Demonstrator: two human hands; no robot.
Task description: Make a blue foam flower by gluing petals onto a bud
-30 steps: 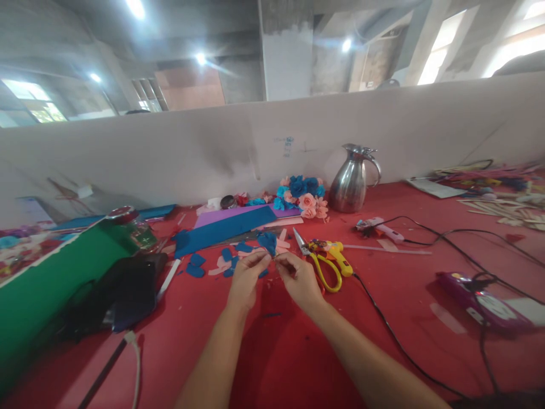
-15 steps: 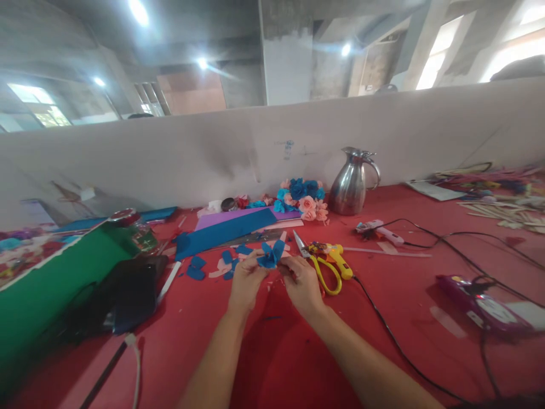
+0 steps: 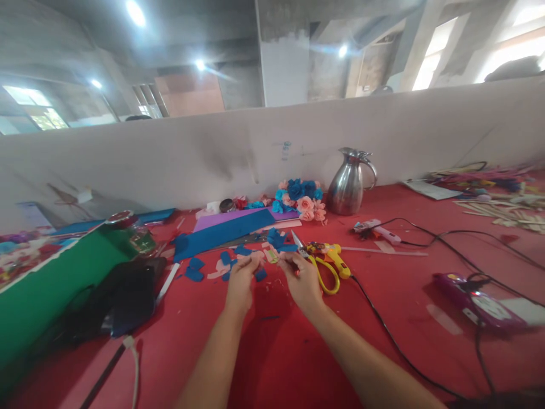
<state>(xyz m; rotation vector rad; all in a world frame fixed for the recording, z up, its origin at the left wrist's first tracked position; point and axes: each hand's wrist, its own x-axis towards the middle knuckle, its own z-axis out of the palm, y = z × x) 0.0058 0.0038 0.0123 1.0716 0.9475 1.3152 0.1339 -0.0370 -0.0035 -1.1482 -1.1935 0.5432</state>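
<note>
My left hand (image 3: 240, 284) and my right hand (image 3: 304, 279) are close together over the red table, fingers pinched. Between the fingertips is a small pale pink and yellow-green piece (image 3: 271, 255), too small to identify. Blue petals (image 3: 277, 237) bunch just behind it; I cannot tell whether they are joined to it or lie on the table. Loose blue petals (image 3: 195, 269) and pink scraps (image 3: 219, 269) are scattered left of my hands. Right of my right hand lie yellow-handled scissors (image 3: 327, 276) and a yellow glue gun (image 3: 338, 261).
Blue paper (image 3: 225, 234) lies over purple sheets behind my hands. Blue and pink paper flowers (image 3: 304, 200) are bunched near a steel jug (image 3: 348, 184). Cables run right to a purple power strip (image 3: 477, 302). A green box side (image 3: 72, 272) and dark bag (image 3: 131, 295) are left.
The blue flower held between my hands is no longer seen there in the same form; a pale pink and yellow-green piece shows instead, with blue petals behind it. The view shifted slightly.
</note>
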